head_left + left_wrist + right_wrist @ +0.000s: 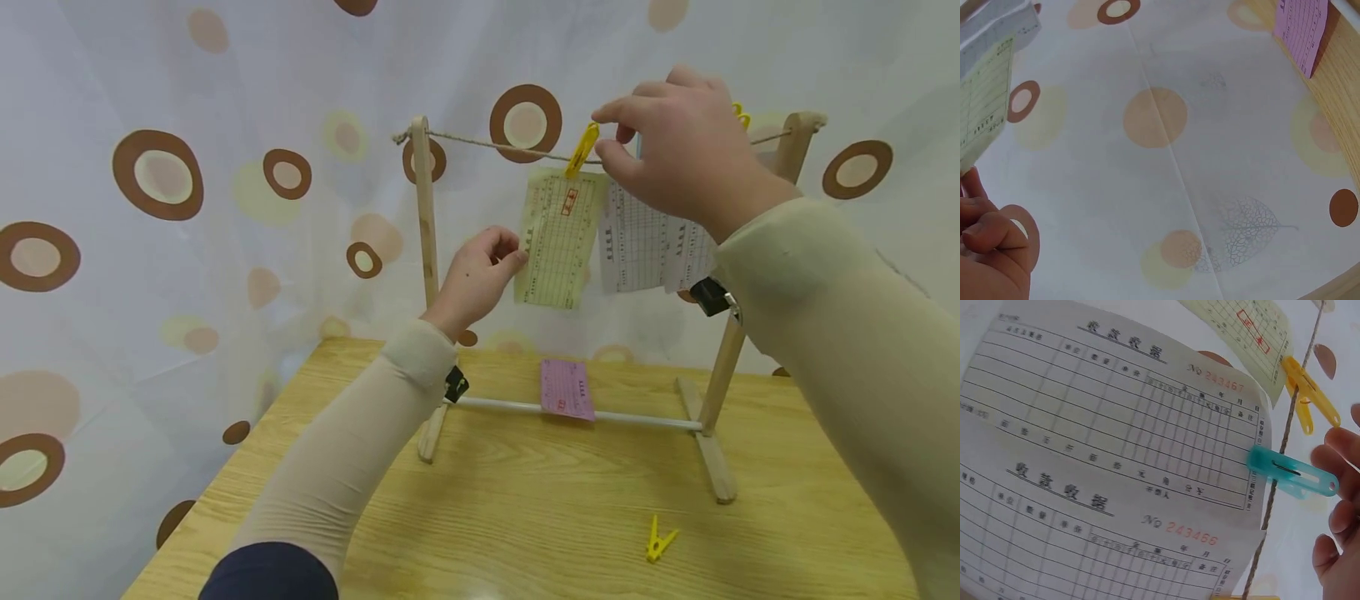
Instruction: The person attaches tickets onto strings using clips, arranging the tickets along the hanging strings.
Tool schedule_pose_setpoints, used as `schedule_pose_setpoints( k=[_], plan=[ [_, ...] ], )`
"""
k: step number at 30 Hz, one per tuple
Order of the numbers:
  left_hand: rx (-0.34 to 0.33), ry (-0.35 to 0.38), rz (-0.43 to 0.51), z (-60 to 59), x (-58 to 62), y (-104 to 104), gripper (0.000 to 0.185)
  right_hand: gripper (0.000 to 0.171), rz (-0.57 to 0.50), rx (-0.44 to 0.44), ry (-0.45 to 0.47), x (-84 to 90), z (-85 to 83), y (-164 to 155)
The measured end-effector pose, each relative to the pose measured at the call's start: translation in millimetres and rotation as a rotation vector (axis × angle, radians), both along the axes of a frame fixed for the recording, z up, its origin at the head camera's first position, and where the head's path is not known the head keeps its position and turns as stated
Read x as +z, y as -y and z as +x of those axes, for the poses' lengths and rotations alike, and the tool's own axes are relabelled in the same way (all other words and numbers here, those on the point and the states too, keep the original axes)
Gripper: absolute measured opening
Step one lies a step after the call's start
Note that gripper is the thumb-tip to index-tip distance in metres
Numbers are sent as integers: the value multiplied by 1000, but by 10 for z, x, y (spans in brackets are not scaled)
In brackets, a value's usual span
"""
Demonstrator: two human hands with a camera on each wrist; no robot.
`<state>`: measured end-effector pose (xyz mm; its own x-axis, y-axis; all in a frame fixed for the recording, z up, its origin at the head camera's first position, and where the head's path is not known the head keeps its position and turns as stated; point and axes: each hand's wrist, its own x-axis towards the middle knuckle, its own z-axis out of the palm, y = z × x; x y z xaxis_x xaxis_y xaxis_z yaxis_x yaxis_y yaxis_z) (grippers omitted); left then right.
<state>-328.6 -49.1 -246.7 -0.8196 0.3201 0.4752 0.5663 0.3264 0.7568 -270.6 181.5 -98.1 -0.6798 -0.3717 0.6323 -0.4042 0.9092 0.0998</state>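
Observation:
A yellow receipt slip (561, 242) hangs from the rope (487, 146), with a yellow clothespin (582, 152) on its top edge. My left hand (480, 279) is at the slip's left edge and pinches it between thumb and fingertips. Beside the clothespin is my right hand (678, 142). Its thumb and forefinger stand apart around the pin's tail, and in the right wrist view the pin's legs (1319, 403) are spread. White receipts (1129, 406) hang alongside, one under a teal clothespin (1291, 470).
A wooden stand (422, 208) carries the rope. On its low white bar (637, 419) lies a pink slip (567, 389). Another yellow clothespin (660, 540) rests on the wooden table (480, 500). Behind hangs a patterned cloth (225, 275).

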Motion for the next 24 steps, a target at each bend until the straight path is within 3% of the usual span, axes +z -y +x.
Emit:
schedule_pose_setpoints(
  k=[10, 15, 24],
  plan=[
    [-14, 25, -65, 24, -35, 36, 14, 32, -98, 120, -139, -131, 157, -141],
    [-14, 73, -88, 41, -85, 74, 20, 28, -104, 172, -184, -245, 204, -229],
    [-60, 96, -143, 34, -284, 138, 23, 26, -112, 204, -169, -496, 249, -425]
  ],
)
